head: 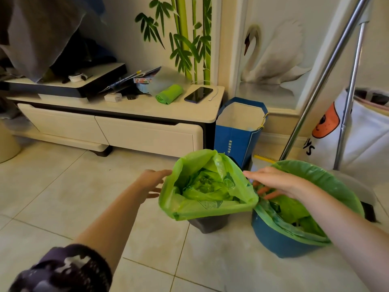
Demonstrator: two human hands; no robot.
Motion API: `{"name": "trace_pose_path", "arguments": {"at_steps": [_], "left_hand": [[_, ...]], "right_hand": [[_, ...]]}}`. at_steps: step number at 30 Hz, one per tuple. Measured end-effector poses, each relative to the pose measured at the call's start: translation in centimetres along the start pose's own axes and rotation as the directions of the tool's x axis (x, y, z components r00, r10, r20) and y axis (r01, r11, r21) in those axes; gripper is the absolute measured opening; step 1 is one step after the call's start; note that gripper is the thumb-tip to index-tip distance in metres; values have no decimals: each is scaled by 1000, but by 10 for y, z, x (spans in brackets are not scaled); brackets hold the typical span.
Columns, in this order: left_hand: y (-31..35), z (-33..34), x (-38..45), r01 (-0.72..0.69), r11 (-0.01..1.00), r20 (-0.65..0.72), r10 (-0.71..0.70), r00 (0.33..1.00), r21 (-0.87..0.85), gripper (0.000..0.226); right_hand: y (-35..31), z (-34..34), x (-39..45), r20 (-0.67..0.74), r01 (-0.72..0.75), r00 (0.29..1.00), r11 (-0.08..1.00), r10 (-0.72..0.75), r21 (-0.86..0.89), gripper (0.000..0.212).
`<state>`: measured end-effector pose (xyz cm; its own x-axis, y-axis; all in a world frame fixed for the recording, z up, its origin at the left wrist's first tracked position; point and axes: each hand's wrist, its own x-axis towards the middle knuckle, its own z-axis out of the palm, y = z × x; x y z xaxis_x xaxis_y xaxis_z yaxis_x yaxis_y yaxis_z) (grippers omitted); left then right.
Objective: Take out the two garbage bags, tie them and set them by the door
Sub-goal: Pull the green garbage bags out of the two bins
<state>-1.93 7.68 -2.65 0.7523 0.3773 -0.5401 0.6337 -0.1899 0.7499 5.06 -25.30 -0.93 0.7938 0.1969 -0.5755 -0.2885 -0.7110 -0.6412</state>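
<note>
Two green garbage bags line two bins on the tiled floor. The left green bag (207, 186) sits in a dark grey bin (208, 225), its rim folded over the edge. The right green bag (315, 199) lines a round blue bin (280, 243). My left hand (152, 182) reaches toward the left side of the left bag's rim, fingers apart, holding nothing. My right hand (273, 182) hovers between the two bags, over the right bag's near rim, fingers spread; whether it touches the plastic I cannot tell.
A blue paper bag (237, 131) stands behind the bins against a low white cabinet (147, 131). On the cabinet lie a roll of green bags (169, 94) and a phone (198, 94). Metal poles (322, 81) and a white fabric bag (362, 140) stand at the right.
</note>
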Motion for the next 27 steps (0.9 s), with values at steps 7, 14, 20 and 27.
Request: {"name": "trace_pose_path", "arguments": {"at_steps": [7,14,20,27], "left_hand": [[18,27,27,-133,965,-41,146,988,227,26],[36,20,23,-366,902,-226,415,881,231,14],[13,-1,12,-312,910,-269,383,884,272,14],[0,-9,-29,-101,959,12,102,995,263,19]], "right_hand": [[-23,24,37,-152,125,973,948,-175,-293,35],[-35,19,35,-410,384,783,882,-468,-272,15],[-22,4,12,-470,445,732,868,-494,-220,13],[-6,15,-21,-226,265,921,936,-316,-231,30]]}}
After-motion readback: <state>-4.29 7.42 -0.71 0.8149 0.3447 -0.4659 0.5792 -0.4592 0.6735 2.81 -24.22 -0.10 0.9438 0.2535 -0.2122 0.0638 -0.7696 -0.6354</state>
